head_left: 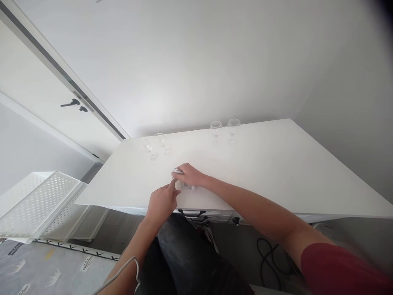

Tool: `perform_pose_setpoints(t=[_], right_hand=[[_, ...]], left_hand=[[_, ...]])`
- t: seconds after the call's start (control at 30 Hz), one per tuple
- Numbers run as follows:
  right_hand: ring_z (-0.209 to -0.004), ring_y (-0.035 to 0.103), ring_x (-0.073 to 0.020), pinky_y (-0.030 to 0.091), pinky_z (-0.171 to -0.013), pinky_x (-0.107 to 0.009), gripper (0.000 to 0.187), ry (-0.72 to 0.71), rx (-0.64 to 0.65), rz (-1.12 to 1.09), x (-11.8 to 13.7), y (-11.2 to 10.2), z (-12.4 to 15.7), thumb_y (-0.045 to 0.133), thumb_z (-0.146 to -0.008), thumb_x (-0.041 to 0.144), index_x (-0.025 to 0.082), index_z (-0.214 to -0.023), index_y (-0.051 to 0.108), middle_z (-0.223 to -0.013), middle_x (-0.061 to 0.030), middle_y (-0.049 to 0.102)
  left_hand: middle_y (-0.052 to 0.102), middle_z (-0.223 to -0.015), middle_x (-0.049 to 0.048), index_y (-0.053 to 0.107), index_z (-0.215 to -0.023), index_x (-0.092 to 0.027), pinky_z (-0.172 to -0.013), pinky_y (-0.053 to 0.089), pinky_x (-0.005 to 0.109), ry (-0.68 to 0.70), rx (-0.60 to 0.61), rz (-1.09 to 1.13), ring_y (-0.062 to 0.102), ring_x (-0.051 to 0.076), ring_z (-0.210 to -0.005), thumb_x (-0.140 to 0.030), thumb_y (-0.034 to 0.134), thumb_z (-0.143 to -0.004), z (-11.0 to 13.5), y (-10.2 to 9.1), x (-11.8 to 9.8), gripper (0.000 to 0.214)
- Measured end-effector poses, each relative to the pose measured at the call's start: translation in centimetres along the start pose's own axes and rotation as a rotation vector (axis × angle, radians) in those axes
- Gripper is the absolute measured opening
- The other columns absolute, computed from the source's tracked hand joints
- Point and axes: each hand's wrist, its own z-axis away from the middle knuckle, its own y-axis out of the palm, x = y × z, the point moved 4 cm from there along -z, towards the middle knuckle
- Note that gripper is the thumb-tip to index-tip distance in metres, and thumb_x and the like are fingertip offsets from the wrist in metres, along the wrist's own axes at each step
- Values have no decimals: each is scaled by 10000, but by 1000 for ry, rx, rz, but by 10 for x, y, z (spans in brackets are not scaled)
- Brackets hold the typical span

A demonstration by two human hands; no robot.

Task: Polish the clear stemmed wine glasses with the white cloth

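Observation:
My right hand [190, 175] reaches over the front part of the white table [276, 172] with its fingers closed around a small clear and white thing [178, 172] I cannot make out. My left hand [162, 203] is just below it at the table's front edge, fingers curled and fingertips touching the same thing. Two wine glasses [156, 145] stand at the back left of the table, and two more wine glasses [225, 129] stand at the back middle.
A white wall rises behind the table. A door with a black handle [71, 103] is at the left. White perforated shelf trays [43, 205] lie on the floor at the left. Black cables [270, 258] hang below the table.

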Motion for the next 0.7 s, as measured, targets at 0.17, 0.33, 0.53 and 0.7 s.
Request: perform_pose_setpoints(t=[0.17,0.33,0.53,0.7], right_hand=[[-780,642,-199,522,-725,-315,369,356,245,-822,-11,1,-1,546,-938,474,145,-886,705,-874,-80,703],[-718,573,-137,491,-656,-254,355,305,-137,-1090,-7,-10,-3,587,-939,489,202,-1118,693,-893,-21,653],[-523,501,-116,425,-483,-241,451,326,-387,-1044,-14,-4,4,678,-883,554,302,-1236,555,-721,57,573],[-433,435,-137,350,-408,-252,570,328,-53,-1221,-8,12,2,477,-940,717,228,-1207,599,-578,32,548]], left_hand=[[731,-822,58,705,-1207,-229,-688,430,305,-39,-20,370,621,208,-679,-386,606,-939,4,8,7,325],[711,-796,58,742,-988,-167,-617,409,267,-286,-34,964,560,144,-613,-562,657,-899,3,33,8,414],[658,-768,39,717,-859,-157,-673,434,260,-352,-195,1337,534,125,-664,-602,656,-899,-11,49,-13,451],[605,-684,27,662,-748,-148,-686,451,277,-385,-291,1325,547,135,-663,-612,662,-891,-28,42,-23,486]])
